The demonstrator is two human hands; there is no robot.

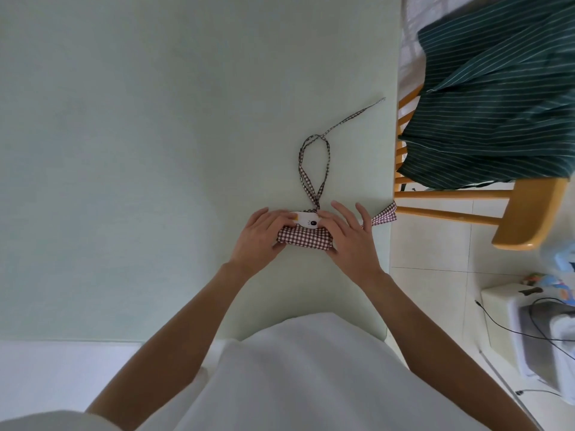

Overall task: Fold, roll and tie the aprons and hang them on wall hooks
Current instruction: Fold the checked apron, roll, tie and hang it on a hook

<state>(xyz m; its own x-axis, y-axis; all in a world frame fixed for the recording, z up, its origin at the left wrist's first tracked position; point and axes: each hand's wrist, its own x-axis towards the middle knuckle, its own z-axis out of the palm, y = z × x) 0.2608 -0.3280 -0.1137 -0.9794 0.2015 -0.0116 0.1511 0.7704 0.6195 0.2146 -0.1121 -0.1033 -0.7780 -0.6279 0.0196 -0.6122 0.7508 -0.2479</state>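
Note:
A red-and-white checked apron [303, 237] lies rolled into a short bundle on the pale green table [155, 150], with a white patch on top. My left hand [263, 236] grips its left end, thumb underneath and fingers over the top. My right hand [348, 234] grips the right end, fingers spread over the roll. A checked strap loop [314, 164] runs away from the roll, and a thin tie trails toward the table's right edge. Another strap end [385, 214] sticks out to the right of my right hand.
A dark green striped apron [497, 98] hangs over a wooden chair [513, 209] just right of the table. White tiled floor, a white box and black cables [529, 325] sit at lower right. The table's near edge is by my body.

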